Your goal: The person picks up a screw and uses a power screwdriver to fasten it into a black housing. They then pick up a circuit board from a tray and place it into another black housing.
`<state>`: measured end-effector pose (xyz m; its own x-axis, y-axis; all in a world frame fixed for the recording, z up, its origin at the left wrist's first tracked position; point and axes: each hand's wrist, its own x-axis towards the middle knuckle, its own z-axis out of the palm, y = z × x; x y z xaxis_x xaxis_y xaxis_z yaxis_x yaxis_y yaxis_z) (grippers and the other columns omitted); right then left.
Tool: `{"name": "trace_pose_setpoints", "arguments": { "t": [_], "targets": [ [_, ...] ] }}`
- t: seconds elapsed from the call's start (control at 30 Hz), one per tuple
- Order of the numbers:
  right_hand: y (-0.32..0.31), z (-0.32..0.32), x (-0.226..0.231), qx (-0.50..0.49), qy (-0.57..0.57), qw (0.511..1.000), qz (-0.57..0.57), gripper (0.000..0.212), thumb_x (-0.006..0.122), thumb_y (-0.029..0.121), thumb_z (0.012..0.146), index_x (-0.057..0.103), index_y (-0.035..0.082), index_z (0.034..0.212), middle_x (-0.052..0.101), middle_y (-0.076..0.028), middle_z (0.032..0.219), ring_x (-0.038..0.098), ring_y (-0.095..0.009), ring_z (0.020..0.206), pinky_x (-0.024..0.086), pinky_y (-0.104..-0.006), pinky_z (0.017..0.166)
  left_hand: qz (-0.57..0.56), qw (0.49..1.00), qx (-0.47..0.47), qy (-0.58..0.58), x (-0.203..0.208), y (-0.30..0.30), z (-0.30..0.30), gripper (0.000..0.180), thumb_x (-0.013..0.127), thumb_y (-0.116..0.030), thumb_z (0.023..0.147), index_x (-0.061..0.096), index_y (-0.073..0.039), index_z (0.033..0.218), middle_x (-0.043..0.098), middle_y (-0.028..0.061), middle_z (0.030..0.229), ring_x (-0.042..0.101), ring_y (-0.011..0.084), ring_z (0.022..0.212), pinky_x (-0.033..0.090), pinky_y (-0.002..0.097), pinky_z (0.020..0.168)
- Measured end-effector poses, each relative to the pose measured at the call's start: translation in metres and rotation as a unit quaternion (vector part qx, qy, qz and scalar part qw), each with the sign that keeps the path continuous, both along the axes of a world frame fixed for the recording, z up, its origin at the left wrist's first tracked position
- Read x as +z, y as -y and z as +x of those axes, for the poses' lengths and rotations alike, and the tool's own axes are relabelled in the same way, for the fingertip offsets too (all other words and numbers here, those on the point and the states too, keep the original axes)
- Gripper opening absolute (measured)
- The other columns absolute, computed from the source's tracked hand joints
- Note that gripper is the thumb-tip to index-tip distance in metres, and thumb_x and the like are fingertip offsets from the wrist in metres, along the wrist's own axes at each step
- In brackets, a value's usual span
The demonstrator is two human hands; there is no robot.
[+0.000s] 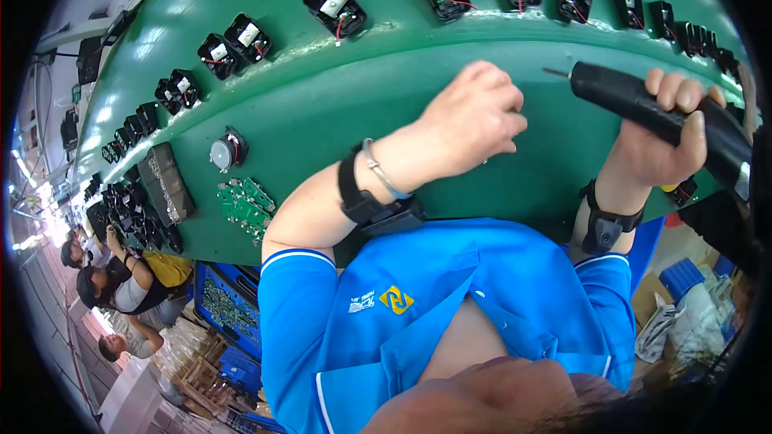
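My right hand [667,116] is wrapped round a black electric screwdriver [623,92], whose thin metal bit points left over the green table. To the left of that bit is my left hand [478,116], its fingers curled inward above the tabletop. Whatever those fingers may pinch is hidden from view. The two hands are apart. A small round speaker [228,151] with a grey back lies left of my left forearm. Closer to my body, several loose green circuit boards [245,207] form a pile.
Along the raised far strip stand several open black housings [335,6] with white parts and red wires. A dark tray [166,185] of small parts sits at the left, beside a heap of black pieces [133,213]. Other people [121,277] are at the far left. A blue crate [229,305] holds circuit boards.
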<state>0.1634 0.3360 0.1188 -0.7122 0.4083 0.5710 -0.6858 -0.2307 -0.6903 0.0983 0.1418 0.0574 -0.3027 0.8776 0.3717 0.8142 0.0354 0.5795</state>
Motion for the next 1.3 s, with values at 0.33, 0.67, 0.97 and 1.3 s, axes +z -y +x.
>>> {"name": "trace_pose_setpoints", "arguments": {
  "t": [0.33,0.67,0.97,1.3],
  "targets": [
    [-0.003,0.020,0.008,-0.072,0.018,0.996,-0.052,0.031,0.049,0.011,0.073,0.047,0.006,0.104,0.046,-0.004,0.076,0.039,-0.014,0.067,0.031,-0.0297,0.066,-0.043,0.999,0.018,0.027,-0.005,-0.022,0.006,0.010,0.061,-0.007,0.069,0.060,-0.006,0.079,0.054,0.0021,0.074,0.052,0.0189,0.076,0.042,0.0320,0.076],
    [-0.001,-0.007,0.026,0.032,-0.060,0.989,-0.129,0.038,0.050,0.016,0.073,0.043,0.005,0.108,0.045,-0.003,0.079,0.042,-0.014,0.067,0.033,-0.0307,0.066,0.227,0.601,0.023,0.766,-0.013,-0.032,-0.016,0.014,0.061,-0.011,0.077,0.059,-0.001,0.086,0.059,0.0060,0.076,0.055,0.0119,0.067,0.046,0.0223,0.064],
    [0.001,-0.014,0.019,0.047,-0.055,0.990,-0.123,0.040,0.050,0.017,0.072,0.041,0.005,0.109,0.045,-0.004,0.079,0.043,-0.014,0.067,0.033,-0.0305,0.066,0.210,0.635,0.010,0.743,-0.016,-0.029,-0.024,0.016,0.056,-0.017,0.081,0.057,-0.002,0.087,0.056,0.0055,0.072,0.051,0.0135,0.067,0.044,0.0264,0.066],
    [-0.004,-0.016,0.021,0.074,-0.036,0.992,-0.098,0.038,0.049,0.017,0.073,0.044,0.005,0.109,0.045,-0.003,0.079,0.042,-0.014,0.067,0.032,-0.0296,0.065,0.131,0.872,0.064,0.467,-0.005,-0.022,-0.035,0.020,0.057,-0.019,0.080,0.058,-0.002,0.091,0.057,0.0042,0.076,0.053,0.0111,0.070,0.044,0.0228,0.064]
  ]
}}
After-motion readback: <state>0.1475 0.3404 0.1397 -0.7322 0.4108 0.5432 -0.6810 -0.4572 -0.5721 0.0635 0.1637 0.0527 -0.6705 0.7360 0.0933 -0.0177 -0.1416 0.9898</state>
